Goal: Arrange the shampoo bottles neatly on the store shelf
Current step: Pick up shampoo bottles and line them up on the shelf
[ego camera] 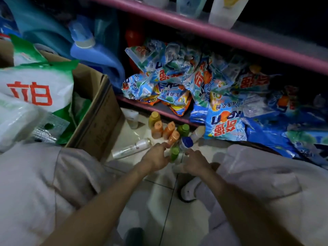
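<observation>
Crouched low at the tiled floor (170, 201), centre of frame, knees filling lower left and lower right. Left hand (156, 158) with fingers curled toward a small green bottle (174, 153) standing between both hands, looks like touching its side, can't tell if actually clamped on it. Right hand (196, 161) just right of that bottle, fingers bent, grip also impossible to tell. Right behind: a tight cluster of orange bottles (166, 129), another green bottle (183, 129), and a blue-capped bottle (186, 143), all upright, nearly touching. A clear bottle (132, 148) lying flat to the left, close to the cardboard box (99, 119) corner. Pretty boxed in: pink shelf edge (154, 109) just behind the cluster, detergent bags (225, 119) spilling over it at right. Only open floor is the strip between the knees, lower centre.
</observation>
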Motion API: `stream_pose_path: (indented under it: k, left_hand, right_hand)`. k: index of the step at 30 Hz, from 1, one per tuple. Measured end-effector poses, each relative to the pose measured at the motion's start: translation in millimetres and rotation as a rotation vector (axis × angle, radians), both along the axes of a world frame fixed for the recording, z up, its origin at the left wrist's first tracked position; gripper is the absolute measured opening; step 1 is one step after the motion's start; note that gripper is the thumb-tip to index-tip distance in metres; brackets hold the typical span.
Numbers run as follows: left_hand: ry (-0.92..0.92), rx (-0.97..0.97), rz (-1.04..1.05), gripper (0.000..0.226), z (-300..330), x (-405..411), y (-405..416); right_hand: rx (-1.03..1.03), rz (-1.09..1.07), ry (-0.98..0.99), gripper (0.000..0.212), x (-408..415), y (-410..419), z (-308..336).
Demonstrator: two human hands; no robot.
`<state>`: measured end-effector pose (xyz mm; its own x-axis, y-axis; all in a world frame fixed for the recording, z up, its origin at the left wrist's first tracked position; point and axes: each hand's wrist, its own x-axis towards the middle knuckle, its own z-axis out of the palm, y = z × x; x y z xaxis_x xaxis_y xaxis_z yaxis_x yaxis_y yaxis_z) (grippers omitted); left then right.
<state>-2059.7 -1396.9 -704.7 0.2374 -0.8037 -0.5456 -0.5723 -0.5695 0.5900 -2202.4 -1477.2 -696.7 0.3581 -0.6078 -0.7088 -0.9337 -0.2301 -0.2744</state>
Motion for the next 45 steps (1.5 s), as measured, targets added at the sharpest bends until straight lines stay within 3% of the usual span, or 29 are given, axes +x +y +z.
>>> stream_pose_path:
  k: [3, 8, 12, 17, 22, 27, 33, 37, 43, 45]
  left_hand:
    - [0.052, -0.024, 0.015, 0.052, -15, -4, -7]
    - [0.062, -0.131, -0.008, 0.052, -36, -12, -17]
    - [0.048, -0.086, -0.126, 0.051, -56, -21, -25]
    - [-0.061, -0.055, -0.068, 0.041, -74, -33, -32]
    - [-0.154, 0.021, 0.009, 0.043, -79, -25, -31]
    - [-0.104, 0.104, 0.169, 0.041, -74, -1, -22]
    - [-0.149, 0.075, 0.164, 0.04, -43, 9, -5]
    - [-0.191, -0.036, 0.165, 0.039, 0, 12, 5]
    - [-0.269, -0.353, 0.188, 0.036, 99, 20, 18]
    - [-0.268, -0.496, 0.197, 0.035, 140, 22, 18]
  right_hand:
    - [-0.007, 0.136, 0.082, 0.043, -8, 4, -18]
    - [-0.046, 0.147, 0.045, 0.037, -9, 10, -37]
    - [-0.134, 0.322, 0.17, 0.04, -5, 14, -53]
    - [-0.242, 0.372, 0.164, 0.033, -11, 16, -62]
    - [-0.2, 0.035, -0.034, 0.027, -15, 10, -60]
    - [-0.083, -0.223, -0.057, 0.038, -21, 7, -54]
    - [-0.033, -0.493, -0.142, 0.046, -21, 6, -25]
    - [-0.129, -0.563, -0.227, 0.043, -17, 14, 6]
    - [-0.36, -0.545, -0.537, 0.044, -18, 13, 87]
    - [-0.445, -0.538, -0.687, 0.03, -26, 8, 129]
